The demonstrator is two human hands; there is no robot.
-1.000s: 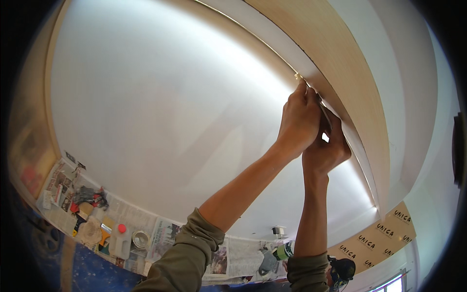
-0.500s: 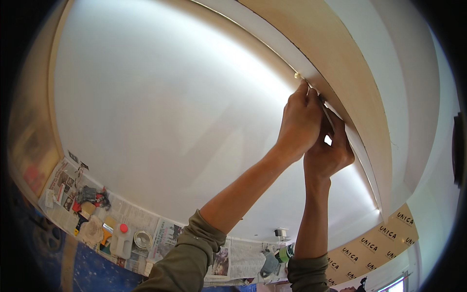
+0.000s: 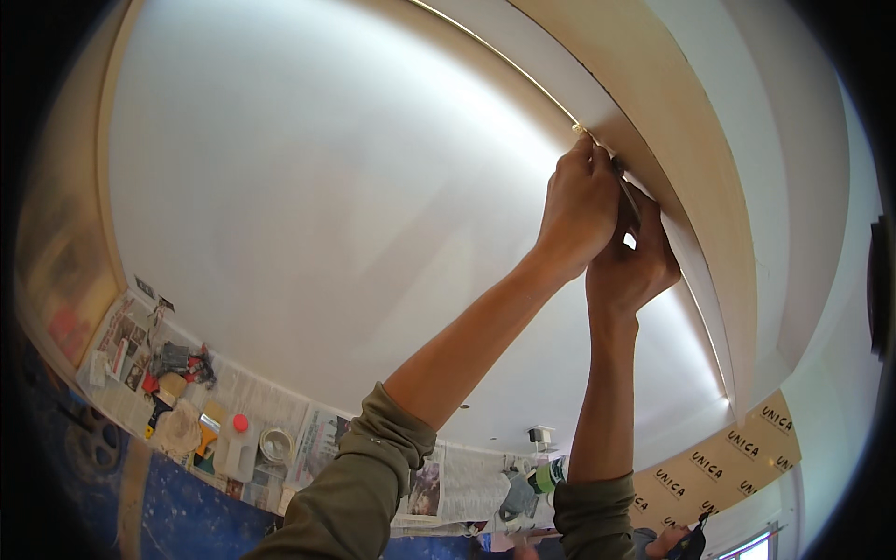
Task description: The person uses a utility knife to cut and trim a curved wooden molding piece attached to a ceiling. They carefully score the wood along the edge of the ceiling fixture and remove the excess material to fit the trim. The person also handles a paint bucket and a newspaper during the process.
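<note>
My two hands are raised to a long curved edge where a thin glowing light strip (image 3: 509, 58) runs along a panel (image 3: 644, 149). My left hand (image 3: 584, 207) has its thumb and fingers pinched together at the strip, just below a small gold-coloured curl (image 3: 579, 129). Close beside it on the right, my right hand (image 3: 637, 259) is closed with bent fingers around a thin, narrow piece (image 3: 634, 201). That piece looks like part of the strip, though the fingers hide most of it. Light shows through a gap between the right thumb and fingers.
Behind the hands spreads a large white wall panel (image 3: 308, 243). Below, a newspaper-covered ledge (image 3: 275, 411) holds a brush (image 3: 207, 434), a bottle with a red cap (image 3: 241, 450), a tape roll (image 3: 276, 445) and a green-and-white container (image 3: 546, 476). Another person (image 3: 667, 541) shows at the lower right.
Both hands appear slightly higher in view, the left fingertips now closer to the gold-coloured curl. More of another person shows at the lower edge.
</note>
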